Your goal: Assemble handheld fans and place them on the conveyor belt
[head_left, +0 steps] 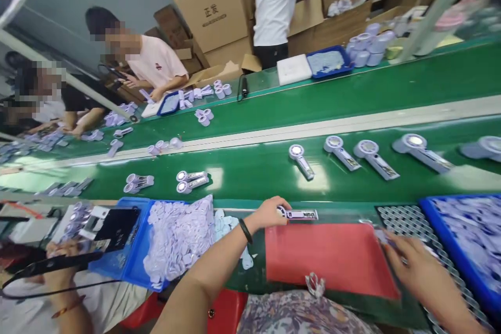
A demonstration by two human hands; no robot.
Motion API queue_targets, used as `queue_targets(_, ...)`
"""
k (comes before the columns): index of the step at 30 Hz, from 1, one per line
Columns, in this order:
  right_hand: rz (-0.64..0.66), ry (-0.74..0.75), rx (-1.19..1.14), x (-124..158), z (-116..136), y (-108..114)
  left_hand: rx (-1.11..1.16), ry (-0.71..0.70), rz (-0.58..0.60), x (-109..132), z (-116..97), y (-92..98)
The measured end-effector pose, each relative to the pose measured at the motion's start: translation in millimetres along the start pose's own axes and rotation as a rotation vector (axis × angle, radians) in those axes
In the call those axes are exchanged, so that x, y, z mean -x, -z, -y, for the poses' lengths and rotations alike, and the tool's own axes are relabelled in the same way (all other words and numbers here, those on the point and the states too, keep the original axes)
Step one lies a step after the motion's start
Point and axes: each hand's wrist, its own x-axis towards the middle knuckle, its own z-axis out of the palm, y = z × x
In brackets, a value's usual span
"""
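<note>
The left hand (270,213) is stretched forward from the lower left, with the forearm raised and a black wristband (245,230) on the wrist. It is closed around the round head of a handheld device (299,214), whose handle is pointed to the right. The device is held at the far edge of the red mat (332,258), just beside the green belt (258,169).

The right hand (415,267) is laid palm down where the mat meets the black grid tray (407,219). Its fingertips are blurred, so it cannot be told whether something is grasped.

A blue bin (135,266) of lilac parts is seen to the left, and similar devices (301,159) are lying on the belt.
</note>
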Motion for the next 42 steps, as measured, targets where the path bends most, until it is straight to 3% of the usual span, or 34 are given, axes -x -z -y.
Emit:
queue_targets(5,0.035,-0.089,0.125,10.8,-4.8,-18.9,-0.229,-0.247,0.154,6.4,-42.1,-73.5)
queue_targets(8,0.022,-0.089,0.25,3.3,-7.3,-23.5,-0.39,-0.24,0.002,20.1,-49.7,-91.1)
queue_targets(12,-0.023,-0.051,0.273,-4.3,19.0,-28.7,-0.317,-0.098,-0.341,64.1,-29.9,-82.3)
queue_targets(17,0.049,0.144,0.085,-3.9,74.7,-38.6,-0.105,0.498,-0.813,161.7,38.5,-55.4)
queue_targets(21,0.088,0.259,-0.047,-4.5,108.5,-49.0,-0.156,0.773,-0.968,233.2,84.9,-38.9)
queue_targets(25,0.132,0.376,-0.146,-10.3,138.2,-61.4,-0.247,0.866,-1.018,260.6,106.0,-24.1)
queue_targets(27,0.161,0.385,-0.164,-11.6,151.3,-65.3,-0.28,0.791,-0.965,255.8,108.9,-19.2)
queue_targets(29,0.179,0.323,-0.166,-9.2,159.5,-65.3,-0.287,0.631,-0.893,240.9,107.4,-17.7)
queue_targets(34,0.211,0.094,-0.091,15.5,143.3,-54.4,-0.195,0.174,-0.593,172.5,87.2,-26.1)
queue_targets(36,0.137,-0.058,-0.087,33.4,122.0,-46.2,-0.192,-0.03,-0.443,140.6,65.6,-33.2)
queue_targets(39,-0.057,-0.41,-0.091,63.2,81.3,-30.4,-0.15,-0.283,-0.249,99.0,16.7,-45.9)
queue_targets(42,-0.174,-0.642,0.004,82.3,40.2,-16.2,0.027,-0.381,-0.056,66.8,-40.7,-65.6)
